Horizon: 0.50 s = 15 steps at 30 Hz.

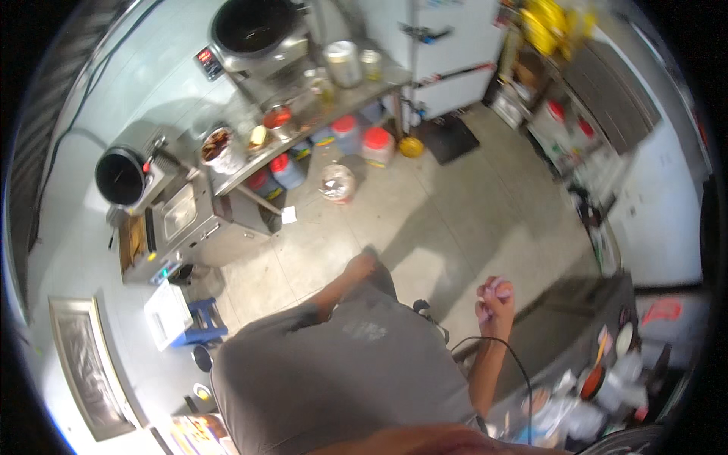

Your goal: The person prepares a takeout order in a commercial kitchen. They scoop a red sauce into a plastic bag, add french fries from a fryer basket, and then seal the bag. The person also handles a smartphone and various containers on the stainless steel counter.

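Note:
My left hand (362,266) hangs low in front of my thigh, against my grey shirt (341,375); it is blurred and I see nothing clearly held in it. Raised on the other side, my right hand (495,304) has curled fingers that look pale and pinkish. Whether something is held in those fingers is not plain. Below both hands is the tiled floor (318,256). Ahead, a lidless-looking tub with a shiny top (336,183) stands on the floor, apart from my hands.
A steel table (250,170) bears a pot of red contents (277,120) and a white bucket (223,149). Red-lidded jars (377,145) stand beneath. Two round cookers (120,175), a black mat (449,139), a blue stool (205,323) and a dark counter (574,324) surround me. A cable (520,364) passes my right forearm.

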Available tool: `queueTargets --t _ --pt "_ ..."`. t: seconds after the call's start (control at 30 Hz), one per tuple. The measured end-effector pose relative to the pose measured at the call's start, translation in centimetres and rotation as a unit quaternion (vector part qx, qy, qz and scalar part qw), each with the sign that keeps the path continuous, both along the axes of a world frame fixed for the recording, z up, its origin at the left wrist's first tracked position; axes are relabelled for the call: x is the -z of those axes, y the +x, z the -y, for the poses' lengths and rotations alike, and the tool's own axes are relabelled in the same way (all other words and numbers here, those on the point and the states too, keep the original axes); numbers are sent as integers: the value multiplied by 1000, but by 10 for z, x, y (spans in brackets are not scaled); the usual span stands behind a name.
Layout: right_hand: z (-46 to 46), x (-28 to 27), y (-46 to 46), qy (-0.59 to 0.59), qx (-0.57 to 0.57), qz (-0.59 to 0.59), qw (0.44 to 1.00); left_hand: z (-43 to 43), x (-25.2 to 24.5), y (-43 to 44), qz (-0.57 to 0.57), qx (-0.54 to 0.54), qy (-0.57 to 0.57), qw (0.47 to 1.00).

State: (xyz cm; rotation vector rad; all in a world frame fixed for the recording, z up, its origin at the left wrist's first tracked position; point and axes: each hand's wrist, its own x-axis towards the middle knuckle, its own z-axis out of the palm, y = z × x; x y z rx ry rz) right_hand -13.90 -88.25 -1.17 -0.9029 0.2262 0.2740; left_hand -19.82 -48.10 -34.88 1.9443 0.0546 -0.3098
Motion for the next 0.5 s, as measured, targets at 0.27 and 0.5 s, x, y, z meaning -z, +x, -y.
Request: queueTargets --t 0.27,0.5 --pt "-398 -44 305 25 -403 10 915 -159 -37 -137 -151 -679 -201 690" --pt "-762 -113 525 -168 -415 346 824 -58 -49 -233 -75 -842 -291 449"
